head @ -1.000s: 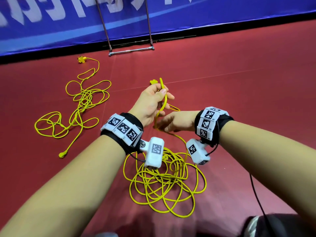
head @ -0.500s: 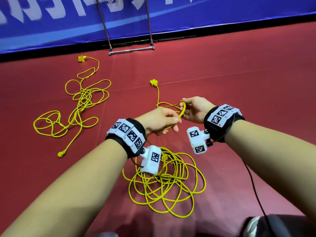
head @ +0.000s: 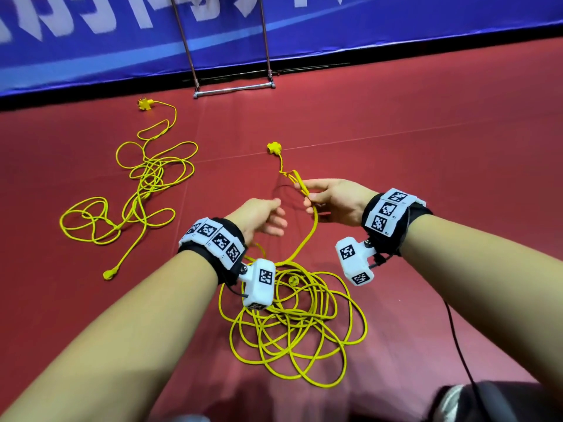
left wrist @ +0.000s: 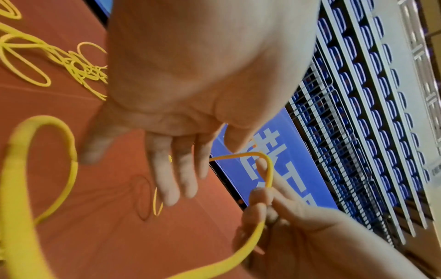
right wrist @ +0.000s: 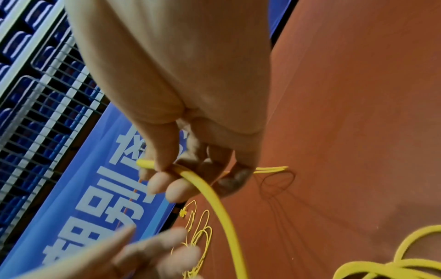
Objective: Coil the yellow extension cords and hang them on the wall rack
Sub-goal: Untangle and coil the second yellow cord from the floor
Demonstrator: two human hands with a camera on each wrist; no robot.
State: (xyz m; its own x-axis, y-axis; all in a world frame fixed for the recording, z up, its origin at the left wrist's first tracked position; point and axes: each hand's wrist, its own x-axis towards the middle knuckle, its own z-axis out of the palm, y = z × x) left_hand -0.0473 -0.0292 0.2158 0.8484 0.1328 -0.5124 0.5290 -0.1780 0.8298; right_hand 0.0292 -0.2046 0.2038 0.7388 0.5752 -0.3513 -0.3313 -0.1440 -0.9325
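Observation:
One yellow extension cord [head: 313, 226] rises from a loose pile [head: 304, 318] on the red floor to my right hand [head: 316, 196], which pinches a small folded loop of it [right wrist: 183, 173]. Beyond that hand the cord runs on to its socket end [head: 274, 147] on the floor. Just left of the held strand, my left hand [head: 269, 216] hovers with fingers [left wrist: 176, 169] straight and apart, holding nothing. A second yellow cord [head: 146, 190] lies tangled to the left. The rack's metal legs and foot bar [head: 234, 89] stand by the blue wall.
A blue banner [head: 335, 32] runs along the far edge of the red floor [head: 426, 147]. The second cord's plug [head: 109, 274] and socket [head: 145, 104] lie at its ends. A black cable [head: 457, 345] trails from my right wrist. A dark shape [head: 475, 400] sits bottom right.
My left hand, which held the cord's folded end up a second ago, has passed it to the right hand and let go. The right hand has drawn the loop up and to the right.

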